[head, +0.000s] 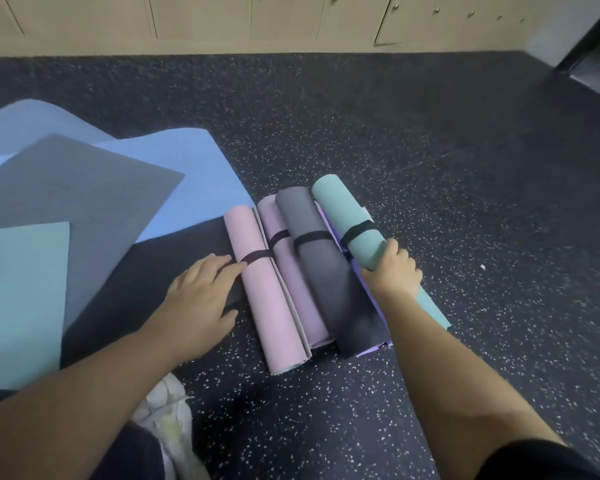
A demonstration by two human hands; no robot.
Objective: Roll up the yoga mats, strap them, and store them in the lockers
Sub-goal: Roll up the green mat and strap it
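Yoga mats, four of them rolled and each banded with a dark strap, lie side by side on the speckled floor [430,168]: the pink roll [257,292], the mauve roll [291,285] touching its right side, then the grey roll [326,271], then the teal roll [343,216] furthest from it. To the left of the pink roll, unrolled mats overlap flat: a blue sheet [187,174], a dark grey sheet [84,188], a teal sheet [21,299]. Beyond the rolls, well apart, beige lockers [284,19] line the wall. The left hand [201,292] lies flat, fingers straight, tips touching the pink roll at its strap [255,256]. The right hand [392,271] has its grip wrapped round the teal roll, forearm stretched forward
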